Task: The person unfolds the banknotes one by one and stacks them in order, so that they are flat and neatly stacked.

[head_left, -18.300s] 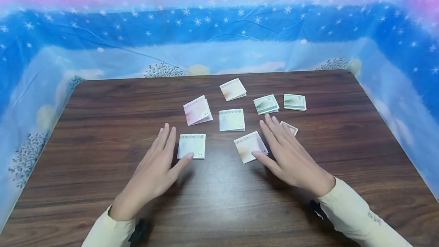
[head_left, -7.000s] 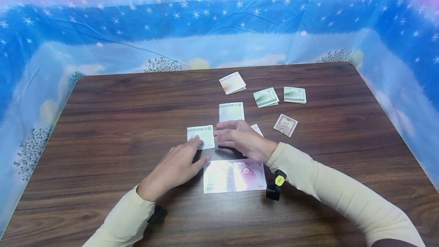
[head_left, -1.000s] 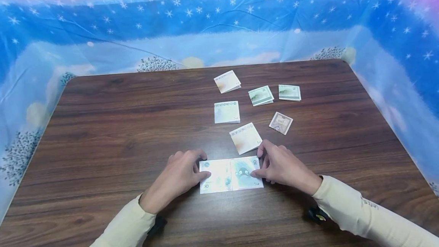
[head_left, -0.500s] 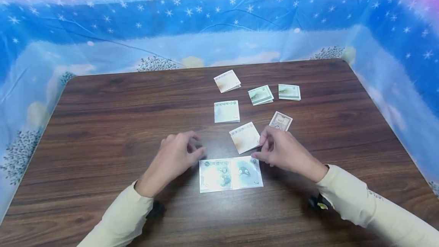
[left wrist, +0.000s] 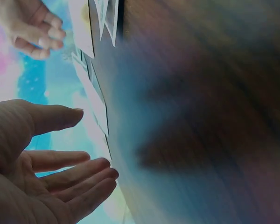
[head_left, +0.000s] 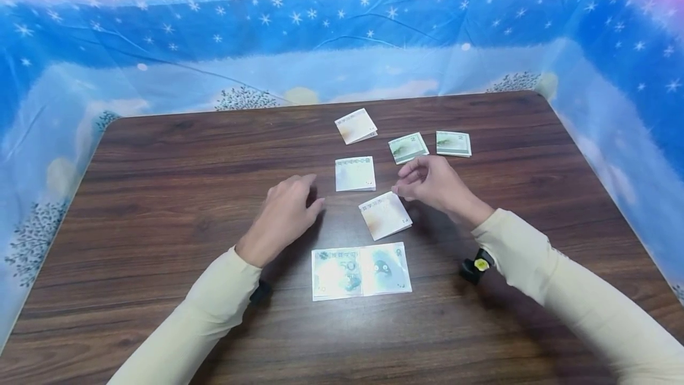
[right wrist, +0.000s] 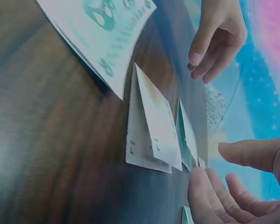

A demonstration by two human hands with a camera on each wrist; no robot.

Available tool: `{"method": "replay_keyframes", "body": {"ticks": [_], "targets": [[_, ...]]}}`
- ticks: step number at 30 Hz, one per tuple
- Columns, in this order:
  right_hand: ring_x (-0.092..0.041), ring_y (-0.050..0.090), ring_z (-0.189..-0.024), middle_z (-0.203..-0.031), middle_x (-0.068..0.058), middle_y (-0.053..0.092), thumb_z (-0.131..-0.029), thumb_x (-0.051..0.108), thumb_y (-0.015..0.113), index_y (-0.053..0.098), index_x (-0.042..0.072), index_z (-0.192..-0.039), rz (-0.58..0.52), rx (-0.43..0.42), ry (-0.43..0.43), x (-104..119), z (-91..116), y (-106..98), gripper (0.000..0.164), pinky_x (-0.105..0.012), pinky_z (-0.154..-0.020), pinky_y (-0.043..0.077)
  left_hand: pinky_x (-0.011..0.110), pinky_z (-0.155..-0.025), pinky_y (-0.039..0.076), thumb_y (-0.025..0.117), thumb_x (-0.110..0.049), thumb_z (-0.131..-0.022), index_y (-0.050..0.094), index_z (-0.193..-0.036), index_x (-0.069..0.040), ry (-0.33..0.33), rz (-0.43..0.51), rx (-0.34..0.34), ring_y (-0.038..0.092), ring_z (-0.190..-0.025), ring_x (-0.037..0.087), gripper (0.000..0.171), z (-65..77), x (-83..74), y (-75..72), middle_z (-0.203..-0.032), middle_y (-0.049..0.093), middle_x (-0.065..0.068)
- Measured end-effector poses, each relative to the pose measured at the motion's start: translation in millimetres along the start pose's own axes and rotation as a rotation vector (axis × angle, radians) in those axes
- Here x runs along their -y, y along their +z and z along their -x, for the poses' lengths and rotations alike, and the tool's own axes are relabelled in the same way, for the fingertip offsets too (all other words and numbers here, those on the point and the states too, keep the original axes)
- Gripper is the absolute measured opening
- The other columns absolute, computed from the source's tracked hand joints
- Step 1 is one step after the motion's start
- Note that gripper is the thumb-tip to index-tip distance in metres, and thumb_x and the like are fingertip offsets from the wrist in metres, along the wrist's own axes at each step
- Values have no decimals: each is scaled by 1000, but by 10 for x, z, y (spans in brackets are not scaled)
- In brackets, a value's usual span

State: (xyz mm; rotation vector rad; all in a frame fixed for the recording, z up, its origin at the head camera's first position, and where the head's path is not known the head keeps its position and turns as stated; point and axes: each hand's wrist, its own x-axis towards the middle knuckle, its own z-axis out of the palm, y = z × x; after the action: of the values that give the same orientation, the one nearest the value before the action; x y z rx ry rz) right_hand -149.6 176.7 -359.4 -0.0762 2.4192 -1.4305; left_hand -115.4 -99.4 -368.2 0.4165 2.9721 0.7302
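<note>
An unfolded banknote marked 50 (head_left: pixel 336 275) lies near me on the table, a crease down its middle. My left hand (head_left: pixel 283 215) hovers left of a folded pale-green banknote (head_left: pixel 354 174), thumb and fingers apart and empty in the left wrist view. Loosely bent, my right hand (head_left: pixel 435 186) is above a folded tan banknote (head_left: pixel 385 215), close to its top corner. The right wrist view shows the right thumb (right wrist: pixel 252 151) well apart from the fingers, with nothing between them. There the tan banknote (right wrist: pixel 161 116) stands partly sprung open. The small brown note is hidden behind the right hand.
Farther back lie another folded tan banknote (head_left: pixel 357 126) and two folded green banknotes, one (head_left: pixel 407 147) by the right fingers and one (head_left: pixel 453 143) to its right. A printed cloth (head_left: pixel 299 70) hangs beyond the far edge of the wooden table (head_left: pixel 176 195).
A second ago both hands pinched the ends of the 50 banknote. They have let go and moved away from me toward the folded notes. Earlier, a pink banknote lay unfolded in that spot.
</note>
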Motion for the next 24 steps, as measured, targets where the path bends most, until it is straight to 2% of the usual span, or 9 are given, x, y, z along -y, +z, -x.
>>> {"method": "replay_keyframes", "body": {"ticks": [3,6,10,13,17,24], "targets": [[-22,68,-91,-107,-18,68,-88,6,77,60,-6,-117,-25,14,51,13,-117,22,35,-31,-81,58,51,-105,46,66,-19,-99,53,-141,6,20,-7,36,57,-125,36,51,-67,-39,49,-133,60,24],[-23,66,-97,-115,-20,65,-89,6,76,59,-7,-123,-61,33,102,27,-219,59,41,-30,-84,58,50,-113,38,63,-21,-101,48,-144,8,68,-18,87,47,-138,37,54,-127,-80,103,-146,50,25],[-26,66,-105,-122,-21,63,-90,4,74,55,-7,-129,-147,50,156,53,-317,99,45,-33,-90,57,47,-118,31,60,-21,-103,59,-131,7,164,-41,145,40,-143,37,40,-196,-119,174,-151,46,25],[-28,66,-112,-126,-23,62,-93,3,70,51,-7,-133,-235,64,184,66,-369,122,46,-33,-93,56,45,-119,30,57,-22,-104,61,-125,5,194,-45,181,38,-144,36,35,-225,-145,213,-150,47,24],[-34,63,-120,-131,-26,59,-96,2,64,46,-9,-138,-352,92,208,72,-423,150,47,-35,-96,54,45,-118,31,55,-24,-105,60,-129,5,190,-51,205,39,-144,35,38,-235,-176,244,-151,47,23],[-35,57,-128,-139,-27,53,-98,1,59,41,-11,-143,-433,109,259,95,-494,188,50,-36,-102,51,47,-113,38,55,-25,-105,64,-112,1,188,-76,188,46,-139,34,28,-245,-200,268,-146,51,24]]}}
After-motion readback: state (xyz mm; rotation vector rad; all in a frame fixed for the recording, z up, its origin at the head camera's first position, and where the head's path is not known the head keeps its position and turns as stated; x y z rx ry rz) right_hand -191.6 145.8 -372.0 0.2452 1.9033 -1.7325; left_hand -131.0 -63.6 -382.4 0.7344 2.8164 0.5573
